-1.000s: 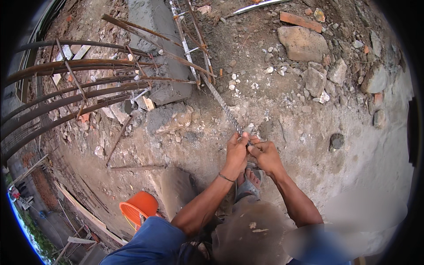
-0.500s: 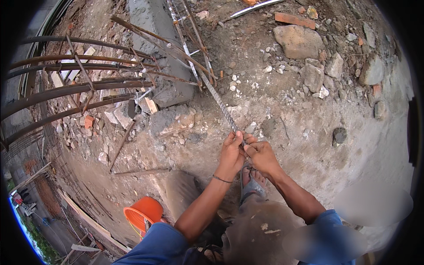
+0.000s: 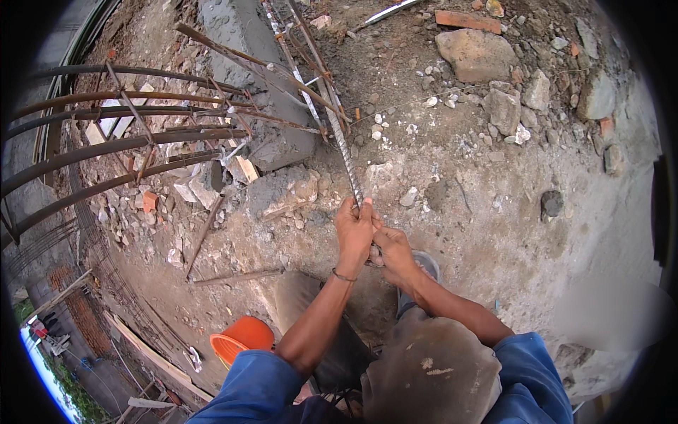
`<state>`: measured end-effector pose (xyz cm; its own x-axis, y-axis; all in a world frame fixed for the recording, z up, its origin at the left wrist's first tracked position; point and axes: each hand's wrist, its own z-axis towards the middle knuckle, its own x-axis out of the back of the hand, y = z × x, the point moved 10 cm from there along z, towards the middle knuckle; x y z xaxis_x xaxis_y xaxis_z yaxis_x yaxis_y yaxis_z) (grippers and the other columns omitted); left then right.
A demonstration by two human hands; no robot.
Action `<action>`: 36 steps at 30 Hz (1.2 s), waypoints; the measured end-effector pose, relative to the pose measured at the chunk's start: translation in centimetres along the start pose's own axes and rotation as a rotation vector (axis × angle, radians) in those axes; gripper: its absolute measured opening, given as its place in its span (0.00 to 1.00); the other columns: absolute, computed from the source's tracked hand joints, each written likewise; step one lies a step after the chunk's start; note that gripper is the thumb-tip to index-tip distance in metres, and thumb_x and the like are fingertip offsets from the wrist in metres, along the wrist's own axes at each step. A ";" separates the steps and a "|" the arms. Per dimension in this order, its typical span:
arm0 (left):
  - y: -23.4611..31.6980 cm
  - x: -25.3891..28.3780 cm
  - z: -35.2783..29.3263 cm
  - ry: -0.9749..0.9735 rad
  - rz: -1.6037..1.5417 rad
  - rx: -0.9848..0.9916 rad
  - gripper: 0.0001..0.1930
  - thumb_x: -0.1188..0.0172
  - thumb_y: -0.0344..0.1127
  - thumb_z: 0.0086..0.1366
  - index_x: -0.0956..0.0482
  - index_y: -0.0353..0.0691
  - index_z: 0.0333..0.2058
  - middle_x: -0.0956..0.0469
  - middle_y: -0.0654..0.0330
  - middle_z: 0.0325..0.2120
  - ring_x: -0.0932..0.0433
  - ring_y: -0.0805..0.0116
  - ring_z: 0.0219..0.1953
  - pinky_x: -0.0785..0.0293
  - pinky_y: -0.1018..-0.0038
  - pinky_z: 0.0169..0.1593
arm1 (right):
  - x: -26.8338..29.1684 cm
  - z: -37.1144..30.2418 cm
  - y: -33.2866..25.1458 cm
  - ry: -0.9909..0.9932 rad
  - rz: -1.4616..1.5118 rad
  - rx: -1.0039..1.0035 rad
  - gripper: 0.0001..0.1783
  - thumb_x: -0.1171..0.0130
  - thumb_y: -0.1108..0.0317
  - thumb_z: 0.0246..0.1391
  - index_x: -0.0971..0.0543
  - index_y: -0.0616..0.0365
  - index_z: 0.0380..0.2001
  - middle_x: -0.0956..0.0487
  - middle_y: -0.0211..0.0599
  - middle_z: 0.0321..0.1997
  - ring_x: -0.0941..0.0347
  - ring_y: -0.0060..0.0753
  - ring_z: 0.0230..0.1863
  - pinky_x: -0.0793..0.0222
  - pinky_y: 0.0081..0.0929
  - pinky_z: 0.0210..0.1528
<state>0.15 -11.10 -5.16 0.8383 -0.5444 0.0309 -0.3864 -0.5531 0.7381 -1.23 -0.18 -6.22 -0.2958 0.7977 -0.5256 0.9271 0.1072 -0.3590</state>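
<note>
A grey twisted steel bar point(image 3: 345, 155), which looks like rebar, runs from the bundle of rods near the concrete beam down toward me. My left hand point(image 3: 352, 232) is closed around its near end, thumb laid along the bar. Just below and to the right, my right hand point(image 3: 394, 253) is closed too, its fingers pressed together against the left hand. The very end of the bar is hidden in the hands. Rusty and white-marked rods point(image 3: 311, 88) cross the far part of the bar.
Curved rusty rebar point(image 3: 106, 146) arches in from the left beside a grey concrete beam point(image 3: 282, 145). An orange bucket point(image 3: 244, 338) stands by my left arm. Large stones point(image 3: 477, 55), a brick point(image 3: 467, 21) and rubble lie far right. A loose stick point(image 3: 240, 277) lies near my leg.
Both hands have moved left, swinging the near end of the bar left so it stands more upright in view. My right knee and foot have shifted.
</note>
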 end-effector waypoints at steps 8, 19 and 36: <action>-3.4 0.0 -3.4 -0.074 -0.344 0.321 0.10 0.45 0.37 0.76 0.28 0.34 0.40 0.21 0.56 0.29 0.20 0.71 0.28 0.17 0.70 0.34 | -0.9 -4.1 1.3 -0.036 0.203 -0.297 0.11 0.52 0.62 0.73 0.27 0.53 0.35 0.33 0.22 0.23 0.43 0.14 0.17 0.46 0.13 0.20; -0.1 3.0 3.1 -0.047 -0.262 0.223 0.18 0.47 0.41 0.77 0.24 0.29 0.52 0.22 0.61 0.27 0.22 0.74 0.26 0.20 0.75 0.33 | -5.4 2.5 -2.3 0.086 0.049 -0.123 0.03 0.46 0.67 0.70 0.28 0.52 0.41 0.30 0.21 0.25 0.41 0.12 0.17 0.47 0.15 0.16; -2.8 -4.7 -8.5 -0.230 -0.503 0.521 0.16 0.49 0.42 0.78 0.29 0.33 0.50 0.17 0.52 0.33 0.20 0.70 0.27 0.21 0.76 0.30 | 0.3 -9.7 -4.6 0.053 -0.051 -0.450 0.10 0.50 0.65 0.71 0.27 0.60 0.38 0.29 0.29 0.23 0.37 0.22 0.17 0.34 0.23 0.26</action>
<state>0.55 -1.63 -1.63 0.8821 -0.2338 -0.4089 -0.1579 -0.9647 0.2108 -3.32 5.34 2.80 -0.3427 0.8128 -0.4711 0.9227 0.3854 -0.0063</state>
